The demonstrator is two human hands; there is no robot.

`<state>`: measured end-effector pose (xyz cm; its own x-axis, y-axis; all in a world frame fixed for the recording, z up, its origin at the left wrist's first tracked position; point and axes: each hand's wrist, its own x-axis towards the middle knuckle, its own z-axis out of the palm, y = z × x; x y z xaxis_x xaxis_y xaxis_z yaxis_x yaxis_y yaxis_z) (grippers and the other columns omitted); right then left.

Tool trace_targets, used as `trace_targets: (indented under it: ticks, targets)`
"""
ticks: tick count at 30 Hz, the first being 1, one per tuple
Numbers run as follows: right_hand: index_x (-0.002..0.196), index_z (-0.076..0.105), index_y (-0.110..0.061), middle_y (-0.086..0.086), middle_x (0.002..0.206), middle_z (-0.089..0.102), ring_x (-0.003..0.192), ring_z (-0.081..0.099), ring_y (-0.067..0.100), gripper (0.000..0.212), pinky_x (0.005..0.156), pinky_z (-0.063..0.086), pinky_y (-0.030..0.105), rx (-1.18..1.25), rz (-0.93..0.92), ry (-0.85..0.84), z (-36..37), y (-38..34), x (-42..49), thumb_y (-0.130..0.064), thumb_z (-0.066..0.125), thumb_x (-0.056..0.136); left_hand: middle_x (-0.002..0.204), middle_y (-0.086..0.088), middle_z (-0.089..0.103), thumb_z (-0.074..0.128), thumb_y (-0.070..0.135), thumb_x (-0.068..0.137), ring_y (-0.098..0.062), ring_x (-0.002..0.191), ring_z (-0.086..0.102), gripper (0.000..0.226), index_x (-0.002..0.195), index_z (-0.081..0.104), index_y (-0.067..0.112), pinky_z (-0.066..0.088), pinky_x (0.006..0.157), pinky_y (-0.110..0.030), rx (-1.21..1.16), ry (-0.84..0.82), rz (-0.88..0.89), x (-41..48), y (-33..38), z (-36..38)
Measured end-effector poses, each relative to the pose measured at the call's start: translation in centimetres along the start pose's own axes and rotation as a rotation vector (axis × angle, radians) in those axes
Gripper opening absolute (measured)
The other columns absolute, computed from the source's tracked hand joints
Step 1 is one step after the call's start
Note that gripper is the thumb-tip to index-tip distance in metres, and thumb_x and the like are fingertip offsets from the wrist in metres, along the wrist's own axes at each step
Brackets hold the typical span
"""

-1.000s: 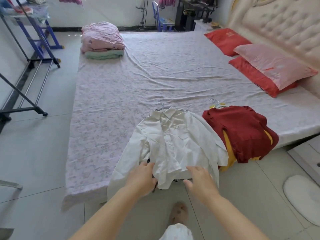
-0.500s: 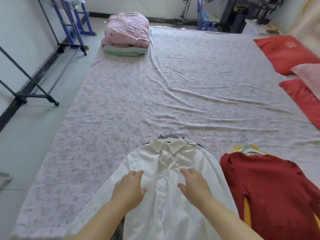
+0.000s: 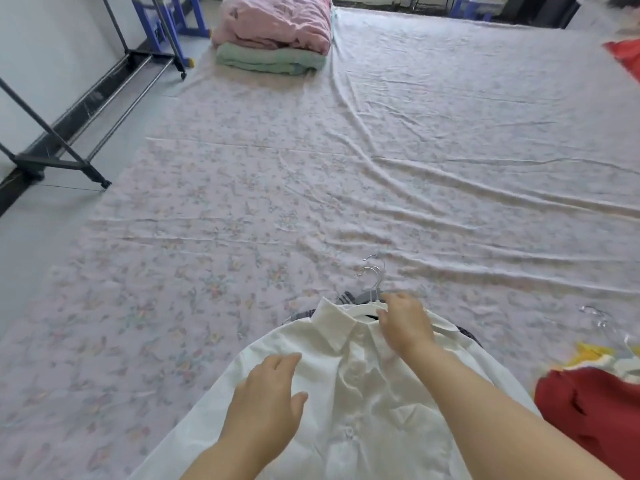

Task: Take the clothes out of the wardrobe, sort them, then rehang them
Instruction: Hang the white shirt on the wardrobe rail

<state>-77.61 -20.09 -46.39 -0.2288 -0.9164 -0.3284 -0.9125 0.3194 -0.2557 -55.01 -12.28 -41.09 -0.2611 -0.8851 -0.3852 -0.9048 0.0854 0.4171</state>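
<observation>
A white collared shirt lies on a hanger at the near edge of the bed, on top of a dark plaid garment. Several silver hanger hooks stick out past the collar. My left hand rests flat on the shirt's left shoulder, fingers relaxed. My right hand lies on the right side of the collar next to the hanger neck, with its fingers bent down; blur hides whether they hold anything. A red garment lies to the right over a yellow one.
The bed has a pale floral sheet. Folded pink and green blankets sit at its far left corner. A black clothes rack stands on the floor to the left, and a red pillow shows at the far right edge.
I have leaned closer over the bed. My right hand moved up from the shirt's chest to the collar by the hanger. My left hand stayed on the shirt's left side.
</observation>
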Motion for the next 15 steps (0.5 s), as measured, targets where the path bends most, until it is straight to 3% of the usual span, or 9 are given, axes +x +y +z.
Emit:
trace_targets:
  ticks: [7, 10, 15]
  targets:
    - [0.107, 0.056, -0.021, -0.002, 0.113, 0.058, 0.110, 0.051, 0.019, 0.020, 0.088, 0.035, 0.029, -0.252, 0.073, 0.024, 5.2, 0.3, 3.6, -0.029, 0.052, 0.089, 0.142, 0.018, 0.027, 0.041, 0.038, 0.095, 0.001, 0.129, 0.031, 0.052, 0.142, 0.019, 0.033, 0.025, 0.102, -0.014, -0.065, 0.100, 0.043, 2.3, -3.7, 2.9]
    - [0.099, 0.054, -0.023, -0.005, 0.106, 0.061, 0.103, 0.055, 0.017, 0.013, 0.089, 0.031, 0.030, -0.274, 0.020, 0.069, 4.9, 0.8, 3.4, -0.019, 0.049, 0.088, 0.142, 0.021, 0.024, 0.039, 0.039, 0.096, 0.003, 0.129, 0.028, 0.052, 0.142, 0.016, 0.035, 0.024, 0.105, -0.015, -0.067, 0.111, 0.052, 2.1, -4.0, 2.7]
    - [0.115, 0.046, -0.021, -0.002, 0.121, 0.052, 0.109, 0.052, 0.019, 0.026, 0.094, 0.030, 0.029, -0.223, -0.053, 0.013, 3.0, 0.8, 1.8, -0.013, 0.043, 0.090, 0.142, 0.021, 0.024, 0.038, 0.040, 0.096, 0.003, 0.131, 0.026, 0.051, 0.142, 0.015, 0.035, 0.024, 0.106, -0.016, -0.070, 0.124, 0.075, 1.5, -2.4, 0.7]
